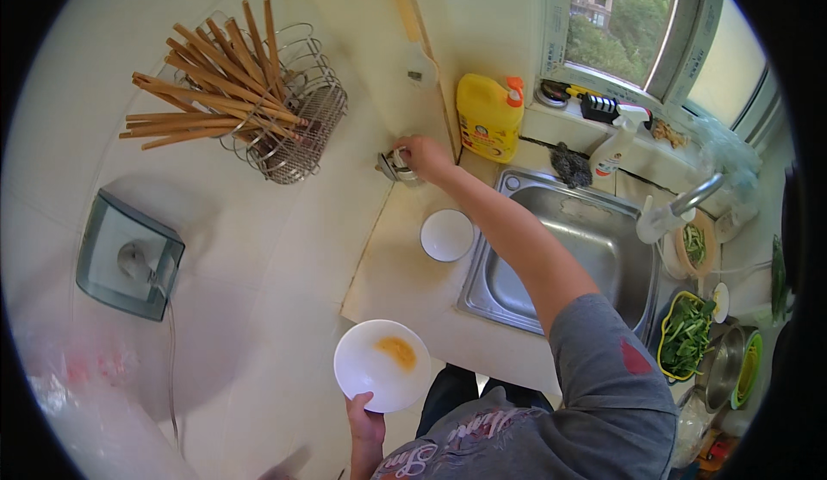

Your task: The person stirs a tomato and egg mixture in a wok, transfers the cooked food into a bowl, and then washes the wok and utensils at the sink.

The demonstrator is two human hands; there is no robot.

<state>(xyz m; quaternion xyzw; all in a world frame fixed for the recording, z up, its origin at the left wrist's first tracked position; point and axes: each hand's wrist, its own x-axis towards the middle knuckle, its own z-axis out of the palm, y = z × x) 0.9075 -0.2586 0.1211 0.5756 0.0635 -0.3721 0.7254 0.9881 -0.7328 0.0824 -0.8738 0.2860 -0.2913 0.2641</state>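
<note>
My left hand (367, 418) holds a white bowl (362, 367) by its near rim, thumb on the inside. A yellow-orange patch of liquid or sauce (397, 354) lies on one side of the bowl. Stretched out across the counter, my right hand (423, 157) has its fingers closed at the top of a small jar (407, 175) with a metal lid, by the wall. Whether the fingers grip the lid, the rim or something inside is hard to make out. Between my hands, a small white bowl (447, 234) stands on the counter (394, 267) beside the sink.
Below my right forearm lies a steel sink (581, 234) with a faucet (694, 196). A yellow jug (488, 118), a spray bottle (614, 144) and a steel scrubber (570, 165) stand behind it. Leafy greens (686, 335) fill a basket at right. A wire chopstick holder (297, 131) hangs at left.
</note>
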